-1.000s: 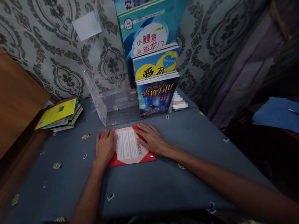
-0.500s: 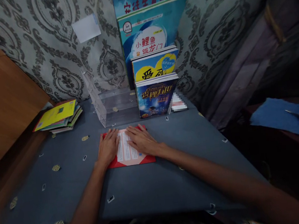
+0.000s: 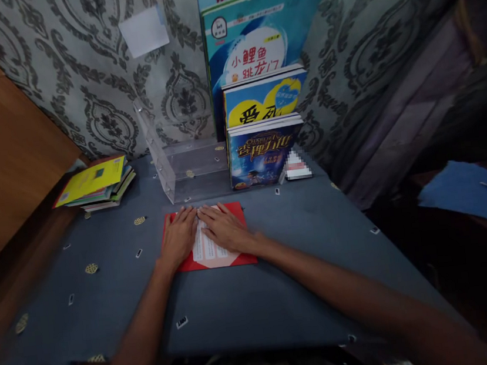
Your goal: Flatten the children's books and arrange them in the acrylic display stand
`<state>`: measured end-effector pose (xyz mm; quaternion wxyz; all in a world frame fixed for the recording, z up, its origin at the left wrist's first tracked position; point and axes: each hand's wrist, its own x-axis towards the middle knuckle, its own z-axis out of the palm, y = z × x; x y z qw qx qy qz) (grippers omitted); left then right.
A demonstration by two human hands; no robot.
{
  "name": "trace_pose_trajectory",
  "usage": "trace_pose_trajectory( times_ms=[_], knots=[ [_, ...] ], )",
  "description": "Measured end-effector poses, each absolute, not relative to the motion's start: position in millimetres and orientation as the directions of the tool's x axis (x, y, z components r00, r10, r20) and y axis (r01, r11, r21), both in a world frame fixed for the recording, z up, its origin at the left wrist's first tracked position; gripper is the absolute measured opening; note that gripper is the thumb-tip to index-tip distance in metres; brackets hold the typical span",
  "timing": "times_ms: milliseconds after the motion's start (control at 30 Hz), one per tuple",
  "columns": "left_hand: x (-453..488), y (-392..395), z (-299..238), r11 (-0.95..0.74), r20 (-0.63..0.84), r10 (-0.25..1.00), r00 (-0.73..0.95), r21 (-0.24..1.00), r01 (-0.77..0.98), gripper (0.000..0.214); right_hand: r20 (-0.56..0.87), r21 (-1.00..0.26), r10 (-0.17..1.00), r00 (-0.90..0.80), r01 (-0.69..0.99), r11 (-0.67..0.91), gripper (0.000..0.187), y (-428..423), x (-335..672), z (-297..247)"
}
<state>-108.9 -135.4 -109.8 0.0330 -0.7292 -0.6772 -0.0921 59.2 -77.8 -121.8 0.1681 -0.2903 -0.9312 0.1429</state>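
A red book with a pale printed panel lies flat on the cloth-covered table, close in front of a clear acrylic rack. My left hand rests palm down on its left side, fingers stretched toward the far edge. On the upper middle lies my right hand, also flat, with the fingers extended. The fingertips of both hands nearly meet over the panel. Both palms cover part of the book's surface, so much of the print is hidden.
The clear stepped rack holds several upright books on its right side. A stack of books with a yellow cover lies at the back left. Patterned wallpaper closes off the back; a blue cloth is at the far right.
My two hands have come closer together over the book, the gap between their fingertips narrowing. The whole view has shifted slightly. The book still lies flat in front of the rack.
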Motion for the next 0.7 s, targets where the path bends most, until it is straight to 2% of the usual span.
trace_pose_trajectory(
  times_ms=[167,500,700],
  knots=[
    [-108.0,-136.5,-108.5,-0.073,0.154,0.986,0.062,0.068,0.995,0.045,0.183,-0.406,0.563,-0.806,0.459,0.790,0.051,-72.4,69.5,-120.7],
    [-104.2,-136.5,-104.4,-0.064,0.157,0.986,0.048,0.097,0.993,0.043,0.238,-0.402,0.573,-0.784,0.457,0.793,0.050,-73.5,84.0,-128.8],
    [-103.6,-137.3,-103.5,-0.060,0.146,0.988,0.046,0.093,0.994,0.044,0.287,-0.525,0.587,-0.757,0.388,0.757,0.044,-61.9,102.3,-134.2]
  ],
)
